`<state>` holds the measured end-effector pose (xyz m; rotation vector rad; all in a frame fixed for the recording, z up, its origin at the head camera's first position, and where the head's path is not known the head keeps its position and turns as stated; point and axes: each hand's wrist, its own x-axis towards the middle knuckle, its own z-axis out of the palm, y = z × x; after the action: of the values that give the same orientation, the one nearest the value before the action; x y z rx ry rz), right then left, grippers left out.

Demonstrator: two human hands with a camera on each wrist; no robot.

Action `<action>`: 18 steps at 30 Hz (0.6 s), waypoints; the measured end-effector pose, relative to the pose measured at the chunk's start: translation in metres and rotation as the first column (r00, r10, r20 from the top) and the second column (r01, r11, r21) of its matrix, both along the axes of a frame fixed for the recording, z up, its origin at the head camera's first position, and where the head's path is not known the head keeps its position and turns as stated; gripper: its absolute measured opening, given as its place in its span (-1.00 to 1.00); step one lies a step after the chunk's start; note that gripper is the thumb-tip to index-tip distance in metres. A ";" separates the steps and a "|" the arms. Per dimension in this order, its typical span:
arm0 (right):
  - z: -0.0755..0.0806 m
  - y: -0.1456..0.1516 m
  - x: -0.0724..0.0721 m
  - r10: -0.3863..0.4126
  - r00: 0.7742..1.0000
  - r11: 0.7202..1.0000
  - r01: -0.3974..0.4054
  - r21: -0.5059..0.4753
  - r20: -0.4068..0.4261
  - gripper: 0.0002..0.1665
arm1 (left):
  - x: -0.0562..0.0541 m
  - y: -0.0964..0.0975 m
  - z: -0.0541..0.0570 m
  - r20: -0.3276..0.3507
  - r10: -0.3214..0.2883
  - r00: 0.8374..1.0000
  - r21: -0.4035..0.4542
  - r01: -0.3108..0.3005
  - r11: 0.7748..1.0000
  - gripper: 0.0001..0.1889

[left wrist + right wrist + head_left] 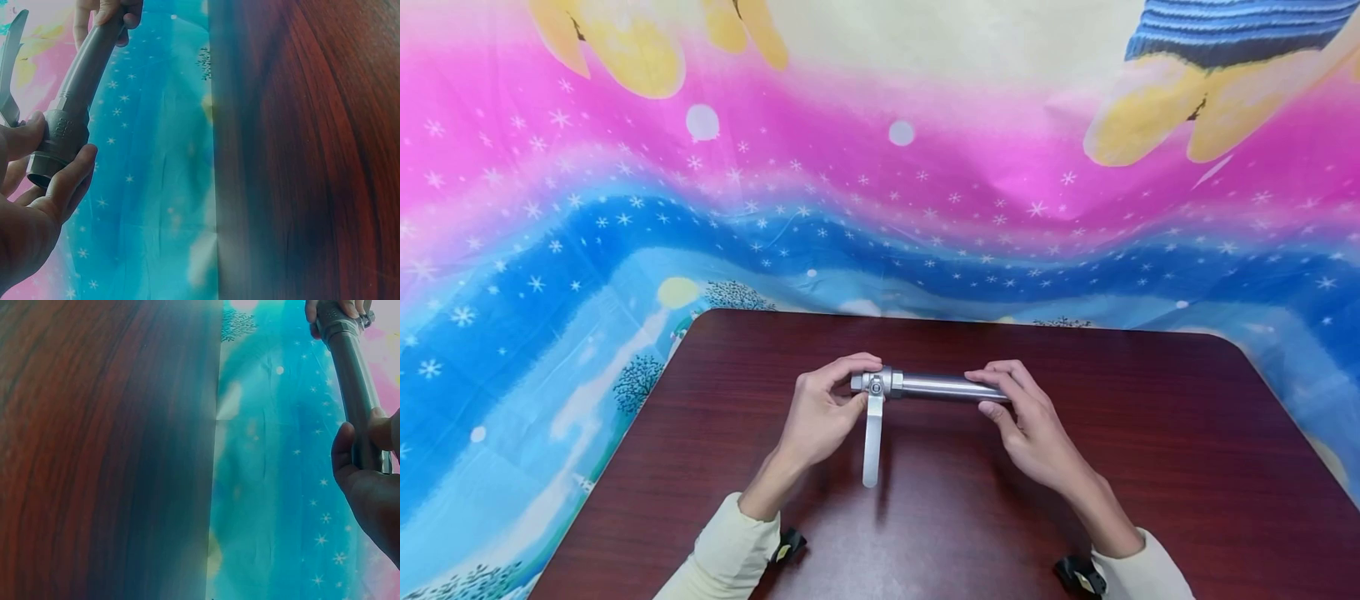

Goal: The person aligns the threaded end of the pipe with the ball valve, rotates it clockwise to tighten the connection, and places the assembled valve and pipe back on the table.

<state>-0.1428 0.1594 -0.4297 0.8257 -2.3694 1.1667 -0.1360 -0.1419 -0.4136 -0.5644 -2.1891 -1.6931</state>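
Both hands hold a metal ball valve (876,382) with a steel pipe (936,385) joined to its right side, raised above the table. In the head view the valve's flat lever handle (872,446) points toward the person. The left hand (823,412) grips the valve body between thumb and fingers; the left wrist view shows the open end of the valve (40,178) beside those fingers. At the pipe's far end the right hand (1033,425) pinches the tube with thumb and fingers, and it hides part of that end. The right wrist view shows the pipe (353,381) slanting up toward the valve.
A dark reddish-brown wooden table (970,508) with rounded corners lies beneath the hands. Behind and around it hangs a printed cloth (850,183) in pink and blue with snowflakes. Black straps (790,546) show at both sleeve cuffs.
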 end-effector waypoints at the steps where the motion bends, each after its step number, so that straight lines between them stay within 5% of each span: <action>1: 0.000 0.000 0.000 0.000 1.000 1.000 0.000 -0.001 0.000 -0.39 | 0.000 0.000 0.000 -0.004 0.002 1.000 -0.001 -0.002 1.000 -0.51; 18: 0.001 0.002 -0.001 0.050 0.998 0.998 -0.048 -0.031 0.045 -0.51 | 0.001 0.002 -0.001 -0.020 0.004 1.000 -0.006 -0.005 1.000 -0.53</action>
<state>-0.1440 0.1619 -0.4285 0.8602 -2.3752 1.2502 -0.1350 -0.1399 -0.4144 -0.5753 -2.1805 -1.6718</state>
